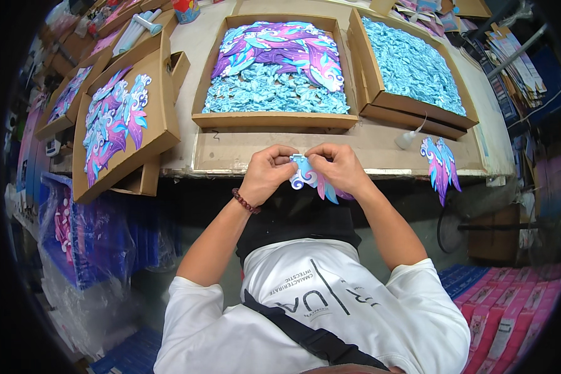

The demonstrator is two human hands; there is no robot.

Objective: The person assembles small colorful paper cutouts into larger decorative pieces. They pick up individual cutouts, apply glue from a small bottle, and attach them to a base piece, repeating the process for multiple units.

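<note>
Between my two hands, just over the table's front edge, is a flat feather-shaped piece [306, 176] in purple, blue and white with curls. My left hand [269, 173] pinches its left top edge; a beaded bracelet circles that wrist. My right hand [343, 167] grips the top right part, covering some of it. A small light blue bit shows at the top between my fingertips; its shape is partly hidden. Beyond my hands, a cardboard tray [274, 121] holds similar purple feather pieces [277, 50] above small light blue satiny pieces [262, 93].
At right, a second tray [411, 115] is full of light blue pieces. In front of it lies a white squeeze bottle [406, 139] with a thin nozzle. A feather piece [441, 163] overhangs the table edge. Another tray [164, 134] of feather pieces tilts at left, above blue crates [93, 230].
</note>
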